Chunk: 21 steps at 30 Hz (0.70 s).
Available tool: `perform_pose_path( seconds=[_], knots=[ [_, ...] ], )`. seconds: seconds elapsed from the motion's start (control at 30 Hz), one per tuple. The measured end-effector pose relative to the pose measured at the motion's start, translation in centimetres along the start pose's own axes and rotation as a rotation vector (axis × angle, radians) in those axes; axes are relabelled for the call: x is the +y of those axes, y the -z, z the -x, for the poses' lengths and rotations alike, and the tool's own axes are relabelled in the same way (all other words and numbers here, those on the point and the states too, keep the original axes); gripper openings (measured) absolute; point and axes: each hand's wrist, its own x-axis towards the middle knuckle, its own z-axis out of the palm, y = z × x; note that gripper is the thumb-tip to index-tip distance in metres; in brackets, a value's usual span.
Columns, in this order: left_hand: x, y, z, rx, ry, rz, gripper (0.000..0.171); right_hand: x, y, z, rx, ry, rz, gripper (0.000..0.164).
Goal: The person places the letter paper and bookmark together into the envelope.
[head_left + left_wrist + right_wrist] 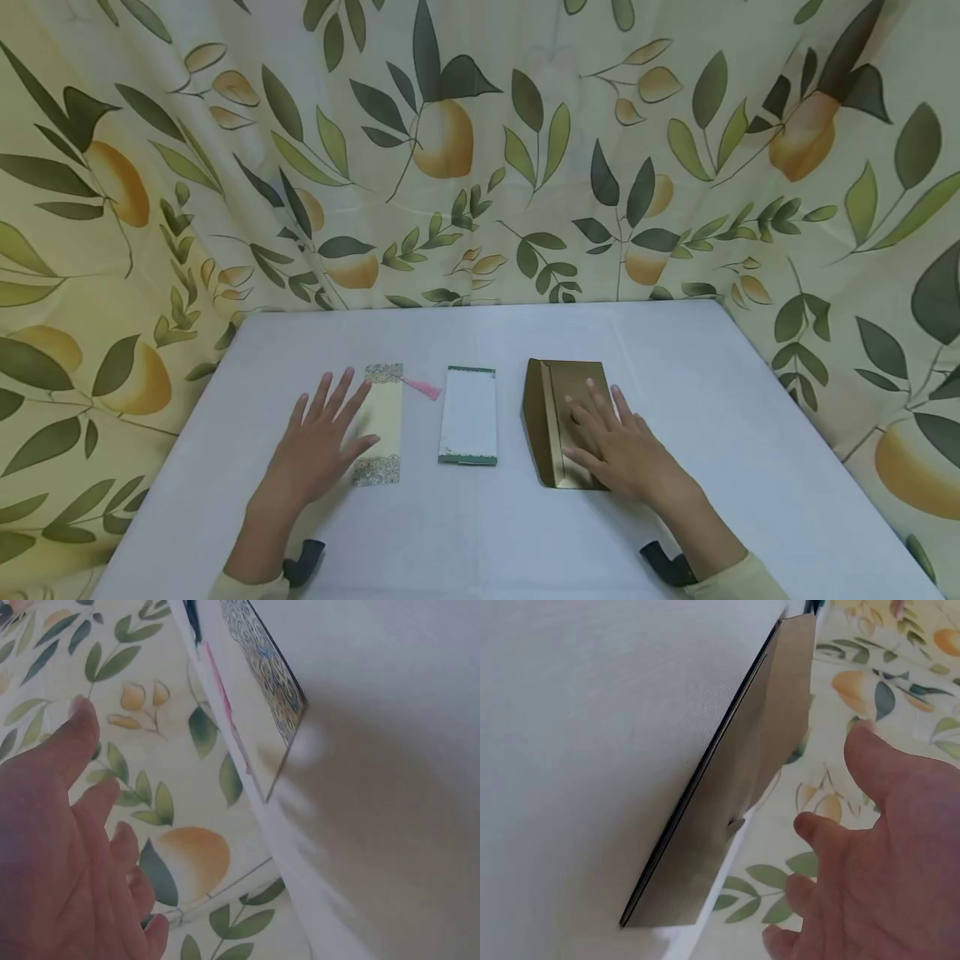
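My left hand (311, 454) is held with spread fingers over the left edge of a cream bookmark (386, 421), which has patterned silvery ends and a pink tassel (422, 388). The left wrist view shows that hand (75, 847) apart from the bookmark (266, 682). Over a gold-brown envelope (577, 387), its flap folded out to the left, my right hand (630, 450) spreads its fingers. A gap shows between that hand (885, 855) and the envelope (720, 802) in the right wrist view. Between the hands lies a white card or pad (468, 412) with green ends.
A white cloth covers the table (480, 533), its far edge close to a curtain (480, 217) printed with fruit and leaves. Dark wrist-camera mounts (303, 562) show beside the wrists, near the pale sleeves (738, 581).
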Motion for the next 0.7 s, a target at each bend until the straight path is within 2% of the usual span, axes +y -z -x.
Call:
perform_pose_path(
  seconds=[0.07, 0.23, 0.43, 0.7],
  knots=[
    [0.3, -0.2, -0.5, 0.000, -0.015, 0.017, 0.078, 0.1, -0.1, -0.2, -0.012, -0.003, -0.024, 0.074],
    [1.2, -1.1, -1.5, -0.023, -0.045, 0.058, 0.077, -0.1, -0.2, -0.9, -0.104, -0.034, -0.106, 0.083],
    [2.4, -1.9, -2.6, -0.029, -0.092, 0.071, 0.077, 0.3, -1.0, -1.9, -0.187, -0.046, -0.083, 0.095],
    [4.1, -2.3, -3.8, -0.075, -0.148, 0.096, 0.075, -1.0, 0.4, -2.7, -0.235, -0.037, -0.092, 0.083]
  ],
)
